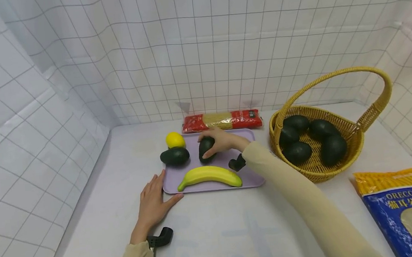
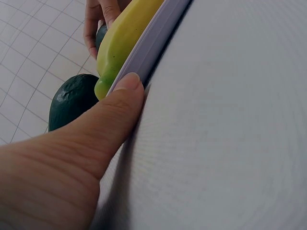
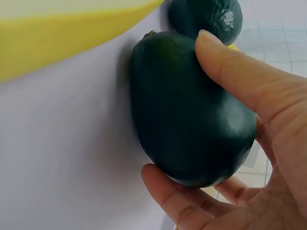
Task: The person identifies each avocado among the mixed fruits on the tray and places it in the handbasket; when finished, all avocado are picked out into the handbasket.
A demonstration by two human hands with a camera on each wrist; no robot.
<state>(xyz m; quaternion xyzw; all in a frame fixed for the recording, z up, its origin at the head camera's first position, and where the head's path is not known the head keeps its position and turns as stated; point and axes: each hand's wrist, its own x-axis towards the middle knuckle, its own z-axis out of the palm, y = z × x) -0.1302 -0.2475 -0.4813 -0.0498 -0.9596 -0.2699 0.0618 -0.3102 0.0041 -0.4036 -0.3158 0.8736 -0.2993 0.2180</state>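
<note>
My right hand (image 1: 220,140) grips a dark green avocado (image 3: 187,110) over the lilac tray (image 1: 251,180), thumb on one side and fingers round the other. A second avocado (image 1: 175,156) lies at the tray's left side, beside a yellow lemon (image 1: 175,140). Along the tray's front lies a yellow banana (image 1: 209,175) with a green tip. At the front left corner, my left hand (image 1: 154,205) rests with fingers spread, its thumb (image 2: 127,86) against the tray's rim in the left wrist view.
Right of the tray stands a wicker basket (image 1: 358,158) with a tall handle and several avocados inside. A red-ended pack of spaghetti (image 1: 222,121) lies behind the tray. A blue and yellow bag of orecchiette (image 1: 406,208) is at the front right. Gridded white curtain surrounds the table.
</note>
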